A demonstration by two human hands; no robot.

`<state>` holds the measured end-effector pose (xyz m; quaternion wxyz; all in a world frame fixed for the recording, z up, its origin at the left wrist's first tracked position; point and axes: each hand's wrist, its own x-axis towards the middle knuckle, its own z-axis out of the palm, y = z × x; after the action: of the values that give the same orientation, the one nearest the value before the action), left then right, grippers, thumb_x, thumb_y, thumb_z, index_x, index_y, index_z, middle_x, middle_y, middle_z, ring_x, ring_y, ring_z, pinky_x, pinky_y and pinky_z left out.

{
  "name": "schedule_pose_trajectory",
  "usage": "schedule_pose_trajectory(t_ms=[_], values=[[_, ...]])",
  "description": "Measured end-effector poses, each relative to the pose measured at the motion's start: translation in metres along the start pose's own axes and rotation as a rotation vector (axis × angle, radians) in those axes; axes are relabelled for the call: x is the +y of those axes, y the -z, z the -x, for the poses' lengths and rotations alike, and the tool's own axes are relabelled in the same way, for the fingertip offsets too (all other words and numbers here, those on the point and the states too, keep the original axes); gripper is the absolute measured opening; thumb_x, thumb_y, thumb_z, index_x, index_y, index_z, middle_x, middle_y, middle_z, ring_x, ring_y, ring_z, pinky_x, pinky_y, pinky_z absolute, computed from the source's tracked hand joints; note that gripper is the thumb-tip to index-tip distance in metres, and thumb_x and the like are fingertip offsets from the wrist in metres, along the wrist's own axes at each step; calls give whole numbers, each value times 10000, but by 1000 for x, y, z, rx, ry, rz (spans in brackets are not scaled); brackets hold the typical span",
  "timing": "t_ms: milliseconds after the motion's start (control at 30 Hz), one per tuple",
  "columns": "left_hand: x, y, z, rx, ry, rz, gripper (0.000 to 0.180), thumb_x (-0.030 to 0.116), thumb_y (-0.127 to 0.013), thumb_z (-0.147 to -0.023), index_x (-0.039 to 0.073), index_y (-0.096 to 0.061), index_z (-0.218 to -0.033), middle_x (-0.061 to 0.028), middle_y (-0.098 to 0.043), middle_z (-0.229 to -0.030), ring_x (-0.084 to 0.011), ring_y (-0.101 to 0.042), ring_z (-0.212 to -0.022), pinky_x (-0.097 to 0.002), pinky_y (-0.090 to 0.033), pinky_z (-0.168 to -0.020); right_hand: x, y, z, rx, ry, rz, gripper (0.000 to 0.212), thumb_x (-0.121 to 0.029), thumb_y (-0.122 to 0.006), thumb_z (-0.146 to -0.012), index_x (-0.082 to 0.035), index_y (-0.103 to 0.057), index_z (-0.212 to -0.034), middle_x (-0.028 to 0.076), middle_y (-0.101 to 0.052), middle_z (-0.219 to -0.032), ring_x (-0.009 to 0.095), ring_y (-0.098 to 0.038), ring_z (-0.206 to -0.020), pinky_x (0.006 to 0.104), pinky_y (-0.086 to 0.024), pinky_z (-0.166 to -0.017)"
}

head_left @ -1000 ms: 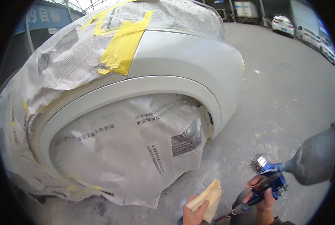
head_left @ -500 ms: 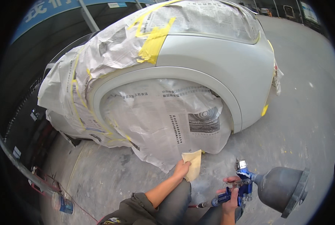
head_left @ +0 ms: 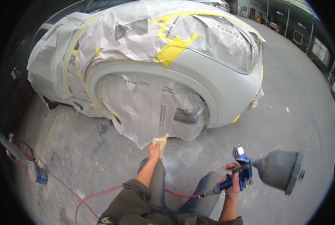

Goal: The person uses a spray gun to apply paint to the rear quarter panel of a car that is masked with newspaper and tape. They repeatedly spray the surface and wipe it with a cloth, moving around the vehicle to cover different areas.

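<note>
My left hand point(head_left: 154, 151) is closed on a pale yellow cloth point(head_left: 161, 142), which pokes up from the fist just below the papered wheel. In my right hand point(head_left: 233, 183) is a blue spray gun point(head_left: 245, 171), its handle wrapped by the fingers and its silver nozzle end upward. A dark grey paint cup point(head_left: 278, 170) sticks out from the gun to the right. Ahead stands a pale silver car fender point(head_left: 227, 77) with a bare wheel arch. Newspaper point(head_left: 148, 105) hides the wheel, and more sheets cover the bodywork, held by yellow masking tape point(head_left: 176, 49).
A red air hose point(head_left: 103, 192) runs from the gun's handle across the concrete floor point(head_left: 287, 123) to the left. A paint-smeared bucket point(head_left: 38, 174) stands at the left beside a metal stand point(head_left: 15, 152). Equipment lines the far right wall.
The view has shifted, so the car sits further left and more of the background shows. My left hand is further left, with the cloth more bunched. The spray gun stays in my right hand.
</note>
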<state>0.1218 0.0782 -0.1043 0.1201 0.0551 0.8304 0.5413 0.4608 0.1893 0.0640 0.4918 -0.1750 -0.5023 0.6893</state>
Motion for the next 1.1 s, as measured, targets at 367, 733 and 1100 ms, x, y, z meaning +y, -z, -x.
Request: schedule_pose_trajectory(t_ms=[367,733,1100], values=[[18,40,51,95,76,666,469,209,-540,-847,-53,-549,-1235,-139,-614,-1183,-243,-573,-1096,-325,-421,-940,-30,2,-40,-268,-86,42,409,-294,-505,-950,29,-481,-1199,149,-547,-1149,233,-583,-1069,327,-609,-570],[-9,-33,49,159,23,131,462,245,-511,-849,-84,-599,-1162,-234,-660,-1099,-315,-634,-1038,-372,-465,-896,19,86,-59,-273,-220,-80,389,-210,-539,-924,45,-463,-1208,170,-532,-1115,250,-579,-1045,345,-627,-587],[25,-51,40,372,202,71,464,251,-501,-842,-131,-603,-1085,-270,-665,-988,-313,-647,-956,-394,-461,-837,41,120,-89,-222,-332,-131,500,-292,-588,-900,95,-447,-1182,186,-518,-1085,256,-591,-998,328,-628,-533]])
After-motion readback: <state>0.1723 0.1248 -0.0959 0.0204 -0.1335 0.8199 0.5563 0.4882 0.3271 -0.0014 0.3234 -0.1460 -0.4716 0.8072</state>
